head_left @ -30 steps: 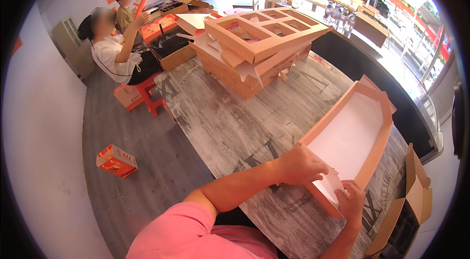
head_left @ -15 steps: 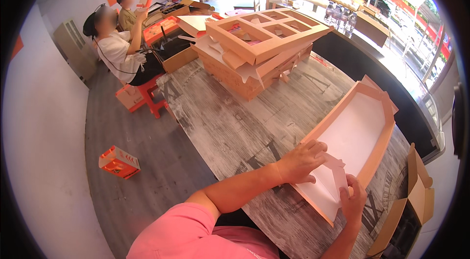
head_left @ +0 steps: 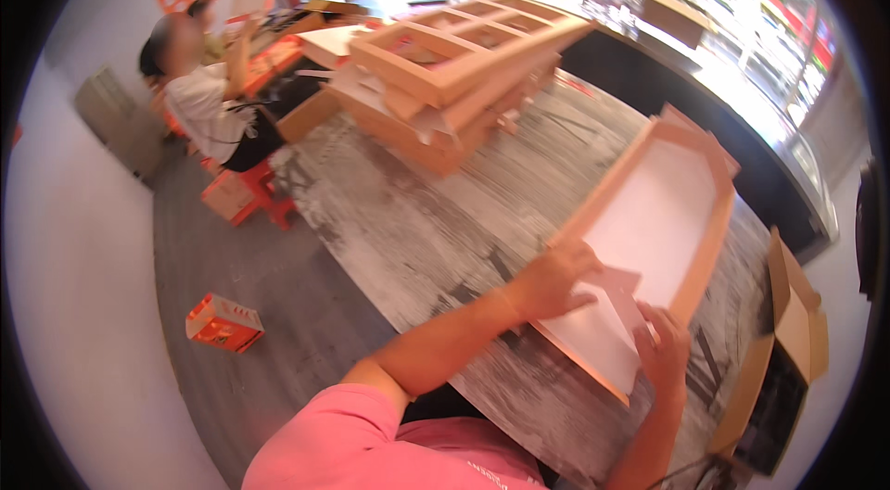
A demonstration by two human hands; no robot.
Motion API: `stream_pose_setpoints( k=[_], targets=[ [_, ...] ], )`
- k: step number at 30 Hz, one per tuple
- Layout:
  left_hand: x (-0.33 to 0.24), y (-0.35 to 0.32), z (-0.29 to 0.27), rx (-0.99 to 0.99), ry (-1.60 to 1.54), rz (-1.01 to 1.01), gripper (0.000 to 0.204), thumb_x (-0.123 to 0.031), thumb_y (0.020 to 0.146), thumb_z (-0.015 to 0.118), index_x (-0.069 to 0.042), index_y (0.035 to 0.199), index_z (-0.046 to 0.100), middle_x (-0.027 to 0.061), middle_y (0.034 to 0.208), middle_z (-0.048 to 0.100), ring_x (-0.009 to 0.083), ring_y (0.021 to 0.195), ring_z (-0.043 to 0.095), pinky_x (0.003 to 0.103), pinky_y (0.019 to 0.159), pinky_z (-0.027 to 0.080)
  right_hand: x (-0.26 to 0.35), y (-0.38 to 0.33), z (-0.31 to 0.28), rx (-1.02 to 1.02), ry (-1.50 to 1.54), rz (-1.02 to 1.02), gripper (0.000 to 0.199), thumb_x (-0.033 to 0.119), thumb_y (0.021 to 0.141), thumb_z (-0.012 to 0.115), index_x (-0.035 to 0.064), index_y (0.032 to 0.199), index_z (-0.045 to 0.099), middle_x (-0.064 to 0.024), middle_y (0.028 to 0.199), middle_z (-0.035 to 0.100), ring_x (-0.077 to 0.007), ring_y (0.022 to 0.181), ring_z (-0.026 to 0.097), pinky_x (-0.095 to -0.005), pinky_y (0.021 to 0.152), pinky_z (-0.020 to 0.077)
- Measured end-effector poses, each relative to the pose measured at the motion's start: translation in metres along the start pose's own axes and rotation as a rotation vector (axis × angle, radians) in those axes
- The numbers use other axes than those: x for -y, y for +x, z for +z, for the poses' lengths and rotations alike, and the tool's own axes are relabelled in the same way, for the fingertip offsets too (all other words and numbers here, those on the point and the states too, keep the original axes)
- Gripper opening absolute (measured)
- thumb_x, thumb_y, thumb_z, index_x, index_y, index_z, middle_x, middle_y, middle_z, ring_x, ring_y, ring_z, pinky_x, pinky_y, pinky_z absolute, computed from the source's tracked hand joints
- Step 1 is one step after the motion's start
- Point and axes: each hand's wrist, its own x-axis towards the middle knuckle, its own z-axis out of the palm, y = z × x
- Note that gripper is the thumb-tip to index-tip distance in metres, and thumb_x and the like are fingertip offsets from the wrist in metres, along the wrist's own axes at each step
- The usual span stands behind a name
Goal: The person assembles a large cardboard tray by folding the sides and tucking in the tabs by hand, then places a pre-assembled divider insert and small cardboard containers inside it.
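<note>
A long cardboard tray (head_left: 660,189), orange-brown outside with a white inside, lies slantwise on the table in front of me. Its near end is unfolded, and a side wall and end flap (head_left: 623,297) stand partly bent up there. My left hand (head_left: 556,281) is closed at the tray's left wall, its fingers curled over the edge beside the flap. On the other side, my right hand (head_left: 662,346) pinches the flap where it meets the right wall. Blur hides the exact fingertip contact of both hands.
A stack of cardboard trays with a windowed divider (head_left: 454,50) stands at the table's far left. An open brown box (head_left: 779,369) is at the right edge. Two people sit beyond, near a red stool (head_left: 269,198). An orange-and-white paper bag (head_left: 225,323) stands on the floor.
The whole view has shifted and blurred as my head turned slightly. The flap between my hands has folded further inward over the tray, and both hands stay at the near end.
</note>
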Motion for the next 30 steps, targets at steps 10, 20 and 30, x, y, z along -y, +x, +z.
stream_pose_setpoints(
  k=[10, 20, 30],
  targets=[
    [-0.005, 0.009, -0.01, -0.118, -0.086, -0.145, 0.052, -0.013, 0.086, 0.086, -0.006, 0.131, 0.062, 0.0115, 0.127, 0.065, 0.0272, 0.111, 0.065, 0.036, 0.086, 0.056, -0.004, 0.001, -0.001, -0.015, 0.028, 0.032, 0.039, 0.007, 0.085, 0.079, 0.007, 0.124, 0.076, -0.0116, 0.105, 0.079, -0.0292, 0.093, 0.074, -0.0405, 0.082, 0.0572],
    [0.043, 0.002, -0.027, -0.279, -0.273, -0.481, 0.04, -0.023, 0.095, 0.082, -0.004, 0.125, 0.064, 0.0083, 0.114, 0.069, 0.0162, 0.093, 0.066, 0.03, 0.079, 0.057, -0.012, 0.001, -0.005, 0.003, 0.194, 0.054, 0.036, 0.01, 0.088, 0.08, 0.0069, 0.123, 0.076, -0.0083, 0.089, 0.077, -0.0205, 0.081, 0.072, -0.0343, 0.072, 0.0573],
    [0.072, 0.0, -0.056, -0.123, -0.616, -0.79, 0.038, -0.041, 0.106, 0.069, -0.004, 0.113, 0.067, 0.0033, 0.098, 0.071, 0.0112, 0.088, 0.067, 0.03, 0.07, 0.058, -0.087, -0.037, -0.019, 0.041, 0.767, 0.517, 0.036, 0.003, 0.099, 0.072, -0.0005, 0.134, 0.068, -0.0044, 0.093, 0.07, -0.0081, 0.08, 0.065, -0.0242, 0.072, 0.054]
  ],
)
